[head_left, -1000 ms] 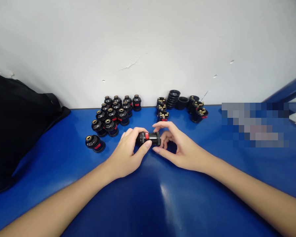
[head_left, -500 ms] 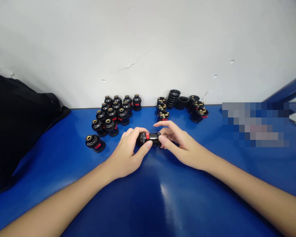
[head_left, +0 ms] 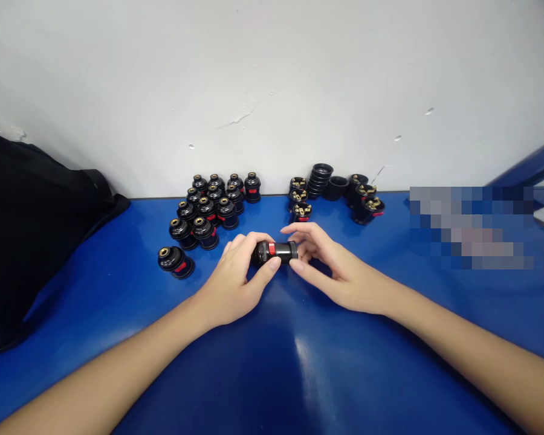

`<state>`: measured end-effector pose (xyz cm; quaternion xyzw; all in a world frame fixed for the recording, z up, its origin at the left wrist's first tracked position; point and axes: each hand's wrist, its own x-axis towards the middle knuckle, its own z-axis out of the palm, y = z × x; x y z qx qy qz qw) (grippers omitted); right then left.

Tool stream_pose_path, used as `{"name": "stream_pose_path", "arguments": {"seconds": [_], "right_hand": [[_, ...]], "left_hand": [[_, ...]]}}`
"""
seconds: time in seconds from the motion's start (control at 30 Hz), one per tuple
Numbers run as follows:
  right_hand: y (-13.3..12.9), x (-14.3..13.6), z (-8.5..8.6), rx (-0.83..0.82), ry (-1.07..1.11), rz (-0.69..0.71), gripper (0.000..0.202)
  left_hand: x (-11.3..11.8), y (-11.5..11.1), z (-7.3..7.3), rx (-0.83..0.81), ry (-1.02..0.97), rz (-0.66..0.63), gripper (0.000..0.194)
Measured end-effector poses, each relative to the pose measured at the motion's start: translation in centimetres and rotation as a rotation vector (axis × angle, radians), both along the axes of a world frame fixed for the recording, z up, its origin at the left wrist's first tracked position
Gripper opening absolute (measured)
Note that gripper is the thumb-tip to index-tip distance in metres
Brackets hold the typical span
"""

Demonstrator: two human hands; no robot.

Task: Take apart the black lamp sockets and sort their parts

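The left hand (head_left: 236,281) holds the black socket (head_left: 281,252) on its side above the worktop (head_left: 254,374), fingers wrapped snugly. The right thumb has slipped from across the end ring (head_left: 294,249) to its lower edge – probably between 2 short twists. The right hand's (head_left: 338,266) fingers curl loosely there; I cannot tell whether they grip.

Bare forearms (head_left: 131,350) angle inward from both sides. The left hand (head_left: 233,284) is curled in a grip, thumb (head_left: 265,272) forward; the right hand (head_left: 338,269) arches opposite, fingers (head_left: 306,229) loosely bent.
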<state>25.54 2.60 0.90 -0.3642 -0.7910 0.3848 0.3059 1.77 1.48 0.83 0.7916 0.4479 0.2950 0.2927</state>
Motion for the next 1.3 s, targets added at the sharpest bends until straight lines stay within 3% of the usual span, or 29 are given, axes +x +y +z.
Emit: {"name": "stream_pose_path", "arguments": {"seconds": [0.1, 0.27, 0.4, 0.57, 0.7, 0.83, 0.97, 1.17, 1.3], "right_hand": [[-0.05, -0.05, -0.05, 0.031, 0.012, 0.004, 0.057], [0.02, -0.03, -0.01, -0.042, 0.009, -0.015, 0.034], [0.01, 0.05, -0.05, 0.028, 0.026, -0.006, 0.054], [0.03, -0.05, 0.15, -0.04, 0.025, -0.031, 0.035], [-0.08, -0.07, 0.29, 0.001, 0.012, -0.009, 0.054], [-0.14, -0.04, 0.27, -0.054, -0.001, -0.032, 0.036], [-0.07, 0.08, 0.15, -0.006, 0.012, 0.006, 0.056], [0.15, 0.22, 0.18, -0.081, -0.025, -0.012, 0.036], [0.09, 0.21, 0.12, -0.019, -0.011, -0.005, 0.051]], "left_hand": [[0.03, 0.01, -0.02, 0.0, 0.003, -0.001, 0.022], [0.02, 0.05, -0.06, -0.007, 0.001, -0.003, 0.023], [0.01, 0.05, -0.04, -0.007, 0.0, 0.005, 0.023], [0.08, 0.03, 0.03, -0.008, 0.002, 0.008, 0.022], [0.05, 0.07, 0.04, -0.01, -0.001, 0.012, 0.023], [-0.06, 0.11, 0.03, -0.018, 0.004, 0.008, 0.023], [-0.09, 0.06, 0.02, -0.018, 0.009, 0.013, 0.023], [-0.07, 0.03, -0.04, -0.019, 0.013, 0.011, 0.025], [-0.05, 0.02, 0.02, -0.012, 0.007, 0.016, 0.024]]}}
